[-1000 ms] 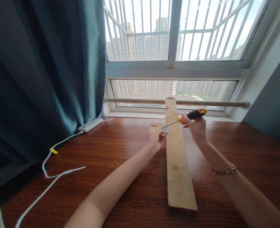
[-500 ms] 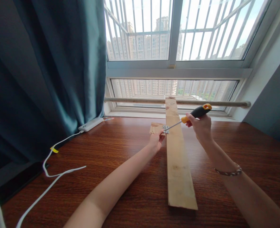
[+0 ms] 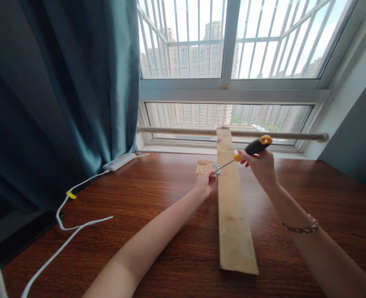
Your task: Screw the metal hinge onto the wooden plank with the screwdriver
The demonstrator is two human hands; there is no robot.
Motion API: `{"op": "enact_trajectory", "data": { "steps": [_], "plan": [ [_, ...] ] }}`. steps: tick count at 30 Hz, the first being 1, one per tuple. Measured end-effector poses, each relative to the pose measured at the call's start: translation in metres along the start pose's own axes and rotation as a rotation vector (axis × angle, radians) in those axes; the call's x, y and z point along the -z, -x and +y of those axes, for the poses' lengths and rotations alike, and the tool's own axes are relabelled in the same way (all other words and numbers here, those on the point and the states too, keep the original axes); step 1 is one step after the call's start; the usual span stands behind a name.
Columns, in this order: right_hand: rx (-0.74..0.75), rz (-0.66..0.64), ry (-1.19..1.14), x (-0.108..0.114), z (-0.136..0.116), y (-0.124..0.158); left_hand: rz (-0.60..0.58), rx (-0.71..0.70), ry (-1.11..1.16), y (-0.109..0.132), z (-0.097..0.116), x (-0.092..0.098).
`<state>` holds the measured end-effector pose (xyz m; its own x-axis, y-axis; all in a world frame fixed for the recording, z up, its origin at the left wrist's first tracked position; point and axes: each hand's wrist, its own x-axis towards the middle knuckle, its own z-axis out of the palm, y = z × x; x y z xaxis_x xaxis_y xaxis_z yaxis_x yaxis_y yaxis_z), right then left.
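Observation:
A screwdriver [image 3: 254, 148] with a black and yellow handle is in my right hand [image 3: 263, 165], its shaft slanting down to the left. The tip meets a small metal hinge [image 3: 217, 168] that bridges a short wood block [image 3: 203, 166] and a long wooden board [image 3: 233, 215]. My left hand [image 3: 205, 182] grips the block's near edge beside the hinge, thumb near the screwdriver tip. Its other fingers are partly hidden under the block. The board lies lengthwise, its far end reaching the window side.
On the brown wooden table [image 3: 158, 198], a white power strip [image 3: 119, 162] lies at the far left, with a white cable [image 3: 74, 229] running from it. A dark blue curtain [image 3: 108, 82] hangs on the left. A horizontal rail [image 3: 273, 134] crosses before the window.
The screwdriver handle and my right hand have shifted slightly left, with the tip still at the hinge. My left hand, the block and the board look unmoved.

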<state>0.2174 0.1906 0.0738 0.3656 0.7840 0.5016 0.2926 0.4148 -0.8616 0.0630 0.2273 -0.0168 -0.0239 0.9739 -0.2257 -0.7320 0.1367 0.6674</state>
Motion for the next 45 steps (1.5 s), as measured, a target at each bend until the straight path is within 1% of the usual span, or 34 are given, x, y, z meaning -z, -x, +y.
{"op": "enact_trajectory", "data": {
  "steps": [4,6,11,14,17,19,23,25,27,30,31,33,39,42,45],
  "plan": [
    [-0.106,-0.162,-0.204,0.003,-0.01,0.002,-0.002,0.002,-0.017,0.0,0.0,0.001],
    [-0.143,-0.22,-0.271,0.005,-0.015,0.003,0.002,0.003,-0.031,-0.001,0.0,0.001],
    [-0.18,-0.304,-0.309,0.01,-0.025,0.004,0.027,-0.031,-0.049,-0.001,0.0,0.001],
    [-0.192,-0.322,-0.312,0.01,-0.027,0.004,0.041,-0.038,-0.053,0.0,0.001,-0.001],
    [-0.128,-0.302,-0.254,0.009,-0.024,0.003,0.043,-0.037,-0.057,0.001,0.001,-0.001],
    [-0.035,-0.25,-0.107,0.009,-0.021,0.004,0.038,-0.031,-0.057,0.0,0.001,-0.001],
    [0.169,-0.028,0.322,0.008,-0.016,0.007,0.025,-0.024,-0.046,-0.001,-0.001,0.0],
    [0.187,0.031,0.382,0.006,-0.013,0.008,0.017,-0.023,-0.043,-0.001,-0.001,0.0],
    [0.115,-0.01,0.271,0.004,-0.012,0.008,0.01,-0.024,-0.045,0.0,-0.001,0.001],
    [-0.043,-0.136,-0.037,0.001,-0.013,0.007,0.022,-0.033,-0.084,0.001,0.0,0.001],
    [-0.079,-0.161,-0.121,0.001,-0.015,0.006,0.034,-0.039,-0.108,0.001,0.001,0.001],
    [-0.128,-0.185,-0.218,0.002,-0.018,0.006,0.056,-0.059,-0.154,0.002,0.002,0.0],
    [-0.184,-0.245,-0.284,0.007,-0.028,0.007,0.083,-0.094,-0.155,0.006,0.006,-0.006],
    [-0.181,-0.276,-0.295,0.009,-0.032,0.009,0.07,-0.09,-0.143,0.008,0.006,-0.007],
    [-0.164,-0.28,-0.299,0.009,-0.033,0.01,0.064,-0.092,-0.138,0.007,0.005,-0.006]
  ]
}}
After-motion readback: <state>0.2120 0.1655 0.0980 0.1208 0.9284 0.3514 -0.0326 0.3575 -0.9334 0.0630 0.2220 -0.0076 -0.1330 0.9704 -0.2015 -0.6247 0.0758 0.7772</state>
